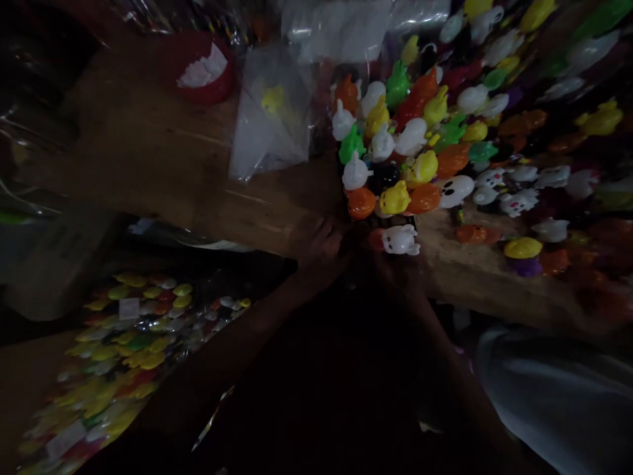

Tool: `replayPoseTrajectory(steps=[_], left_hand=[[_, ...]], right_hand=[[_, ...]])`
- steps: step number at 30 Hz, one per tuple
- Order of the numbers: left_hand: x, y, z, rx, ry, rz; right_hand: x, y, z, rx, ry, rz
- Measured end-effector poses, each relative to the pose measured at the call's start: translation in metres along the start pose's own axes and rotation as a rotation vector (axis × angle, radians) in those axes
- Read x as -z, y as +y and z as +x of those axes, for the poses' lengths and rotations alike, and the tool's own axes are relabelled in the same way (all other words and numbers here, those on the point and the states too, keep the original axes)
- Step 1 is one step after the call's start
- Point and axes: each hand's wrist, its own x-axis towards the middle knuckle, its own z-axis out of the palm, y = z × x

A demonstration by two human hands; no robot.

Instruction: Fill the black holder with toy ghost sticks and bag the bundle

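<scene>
In the dim head view, my right hand (403, 267) is at the table's front edge, closed around a small white animal toy (399, 239) with long ears and an orange part at its other end. The toy lies on its side. My left hand (321, 245) is just left of it, fingers curled in toward the middle; deep shadow hides what they grip. Directly beyond both hands stands a packed group of small plastic figures, among them an orange pumpkin-like one (361, 203), a yellow one (394, 197) and a white ghost-like one (455, 191).
A wooden table (198, 178) runs across the view. On it are a red tub (210, 89) with white paper pieces and a clear bag (270, 125) with a yellow toy. Bagged toys (133, 349) lie lower left. More loose figures spread right. Pale sheeting (554, 389) hangs lower right.
</scene>
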Motion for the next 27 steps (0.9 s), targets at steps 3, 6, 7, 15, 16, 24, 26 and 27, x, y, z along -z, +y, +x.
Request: replayPoseTrajectory(steps=[3,6,7,15,16,24,26,27], left_hand=[[0.0,0.0,0.001,0.027,-0.013,-0.034],[0.0,0.002,0.003,0.105,-0.074,-0.065],[0.0,0.002,0.004,0.131,-0.095,-0.066],[0.003,-0.002,-0.004,0.19,-0.128,-0.134],[0.004,-0.003,-0.004,0.197,-0.142,-0.13],[0.011,0.009,-0.003,0.23,-0.109,0.009],[0.009,0.009,-0.003,0.223,-0.108,-0.002],[0.008,0.008,-0.003,0.211,-0.104,-0.009]], right_hand=[[0.01,-0.004,0.0,0.101,0.013,-0.072],[0.015,-0.016,0.005,0.265,-0.029,-0.119],[0.016,-0.02,0.008,0.294,-0.055,-0.136],[0.009,-0.042,0.006,0.225,-0.204,-0.075],[0.008,-0.04,0.004,0.226,-0.198,-0.052],[0.104,0.0,-0.017,0.078,0.174,-0.393],[0.139,0.016,-0.011,0.039,0.259,-0.684],[0.153,0.023,-0.007,0.025,0.24,-0.787]])
